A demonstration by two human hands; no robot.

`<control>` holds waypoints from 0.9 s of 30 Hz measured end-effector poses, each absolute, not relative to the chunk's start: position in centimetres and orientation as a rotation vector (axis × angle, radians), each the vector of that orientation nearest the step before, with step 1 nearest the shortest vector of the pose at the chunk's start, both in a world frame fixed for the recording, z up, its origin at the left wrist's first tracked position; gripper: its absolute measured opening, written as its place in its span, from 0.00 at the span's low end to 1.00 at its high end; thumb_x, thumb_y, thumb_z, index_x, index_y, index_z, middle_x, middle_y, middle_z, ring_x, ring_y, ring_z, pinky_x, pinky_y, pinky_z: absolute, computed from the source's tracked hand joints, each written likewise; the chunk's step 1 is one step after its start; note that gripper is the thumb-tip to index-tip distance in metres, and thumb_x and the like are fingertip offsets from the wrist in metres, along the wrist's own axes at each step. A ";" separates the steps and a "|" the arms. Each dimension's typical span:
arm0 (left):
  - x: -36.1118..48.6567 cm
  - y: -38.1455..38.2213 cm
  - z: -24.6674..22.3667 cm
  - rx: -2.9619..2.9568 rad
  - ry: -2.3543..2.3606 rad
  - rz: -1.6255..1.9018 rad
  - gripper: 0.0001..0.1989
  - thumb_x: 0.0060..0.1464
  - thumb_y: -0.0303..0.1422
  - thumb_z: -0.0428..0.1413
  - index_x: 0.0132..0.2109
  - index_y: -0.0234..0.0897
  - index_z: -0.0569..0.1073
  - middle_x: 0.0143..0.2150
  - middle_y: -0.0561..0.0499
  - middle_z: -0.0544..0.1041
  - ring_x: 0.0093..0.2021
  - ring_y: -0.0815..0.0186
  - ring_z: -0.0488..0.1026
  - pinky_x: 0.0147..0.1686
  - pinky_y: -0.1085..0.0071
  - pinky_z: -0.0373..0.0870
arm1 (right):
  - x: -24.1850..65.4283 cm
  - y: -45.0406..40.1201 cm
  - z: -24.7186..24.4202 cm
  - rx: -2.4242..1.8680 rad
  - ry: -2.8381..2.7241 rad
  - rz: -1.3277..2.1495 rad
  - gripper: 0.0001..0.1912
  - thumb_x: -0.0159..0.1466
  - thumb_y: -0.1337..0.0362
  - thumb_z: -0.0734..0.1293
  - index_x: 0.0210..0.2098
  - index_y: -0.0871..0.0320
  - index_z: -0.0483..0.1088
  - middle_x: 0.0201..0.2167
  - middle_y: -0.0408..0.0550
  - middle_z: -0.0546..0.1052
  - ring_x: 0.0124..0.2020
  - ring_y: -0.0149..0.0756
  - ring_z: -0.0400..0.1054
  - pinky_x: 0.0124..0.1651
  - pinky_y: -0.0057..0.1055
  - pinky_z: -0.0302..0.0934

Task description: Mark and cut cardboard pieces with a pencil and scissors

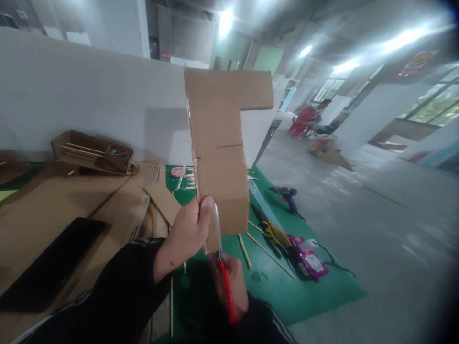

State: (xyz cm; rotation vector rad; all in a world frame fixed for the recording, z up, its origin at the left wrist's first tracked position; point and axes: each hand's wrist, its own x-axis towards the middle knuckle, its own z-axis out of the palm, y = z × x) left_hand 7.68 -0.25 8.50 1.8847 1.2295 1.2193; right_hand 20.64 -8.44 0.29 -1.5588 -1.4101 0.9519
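The green counter (272, 306) lies below; above it the left hand (188, 229) pinches the cardboard piece (220, 114) upright; the right hand (239, 286) grips red-handled scissors (225, 283) at the piece's lower end; clean cutting likely needs the left thumb (207, 204) clear.

The one camera sits on your head, looking forward and down over your dark sleeves (125, 282). Your left hand (186, 227) and right hand (238, 282) come close, low in the middle; past the green work surface (304, 301) it takes in the floor (376, 229), out to far windows (433, 102) (they slant, so the view seems tilted).
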 end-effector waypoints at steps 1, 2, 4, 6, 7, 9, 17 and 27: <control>7.7 -0.3 8.5 1.882 1.228 1.223 0.18 0.68 0.43 0.40 0.38 0.39 0.68 0.32 0.48 0.76 0.39 0.56 0.76 0.40 0.63 0.68 | 20.7 -8.5 0.2 -1.563 -1.405 0.947 0.24 0.65 0.47 0.62 0.21 0.58 0.60 0.20 0.38 0.56 0.24 0.29 0.48 0.25 0.29 0.43; 7.7 -0.3 8.5 1.878 1.228 1.227 0.18 0.68 0.43 0.40 0.39 0.39 0.68 0.33 0.48 0.76 0.39 0.57 0.76 0.40 0.64 0.68 | 20.7 -8.5 0.1 -1.567 -1.401 0.944 0.24 0.65 0.47 0.62 0.21 0.58 0.60 0.20 0.38 0.56 0.24 0.29 0.48 0.25 0.29 0.43; 7.8 -0.3 8.5 1.868 1.228 1.243 0.17 0.68 0.43 0.41 0.40 0.39 0.69 0.35 0.47 0.77 0.40 0.58 0.76 0.40 0.64 0.68 | 20.8 -8.4 0.0 -1.570 -1.397 0.946 0.24 0.64 0.47 0.63 0.21 0.58 0.59 0.20 0.38 0.56 0.24 0.29 0.48 0.25 0.29 0.43; 7.9 -0.2 8.4 1.850 1.232 1.264 0.17 0.68 0.42 0.40 0.42 0.39 0.69 0.38 0.47 0.78 0.42 0.59 0.76 0.41 0.65 0.69 | 20.8 -8.4 0.1 -1.568 -1.401 0.957 0.24 0.64 0.47 0.63 0.21 0.58 0.60 0.20 0.38 0.56 0.24 0.29 0.48 0.26 0.29 0.44; 7.9 -0.2 8.3 1.839 1.236 1.275 0.17 0.68 0.42 0.40 0.43 0.39 0.69 0.39 0.47 0.78 0.43 0.59 0.76 0.42 0.66 0.69 | 20.8 -8.3 0.2 -1.565 -1.406 0.965 0.24 0.64 0.47 0.63 0.22 0.58 0.60 0.21 0.38 0.56 0.25 0.29 0.48 0.26 0.29 0.44; 8.0 -0.2 8.1 1.814 1.254 1.295 0.16 0.68 0.42 0.41 0.43 0.39 0.69 0.40 0.47 0.79 0.43 0.60 0.76 0.41 0.67 0.69 | 20.8 -8.3 0.6 -1.551 -1.426 0.992 0.24 0.64 0.46 0.63 0.23 0.58 0.62 0.21 0.38 0.57 0.25 0.30 0.49 0.27 0.28 0.45; 7.7 0.5 8.3 1.705 1.389 1.358 0.20 0.67 0.45 0.41 0.38 0.39 0.70 0.36 0.47 0.78 0.40 0.58 0.76 0.40 0.65 0.71 | 21.3 -8.9 2.6 -1.493 -1.542 1.075 0.25 0.65 0.44 0.60 0.26 0.59 0.64 0.22 0.38 0.59 0.25 0.30 0.50 0.27 0.28 0.46; 4.2 2.7 10.4 1.498 1.486 1.628 0.21 0.66 0.49 0.43 0.40 0.38 0.71 0.35 0.48 0.76 0.45 0.57 0.74 0.50 0.60 0.69 | 22.3 -9.8 2.1 -1.569 -1.706 1.043 0.25 0.66 0.45 0.59 0.25 0.59 0.65 0.22 0.39 0.60 0.25 0.30 0.50 0.27 0.28 0.47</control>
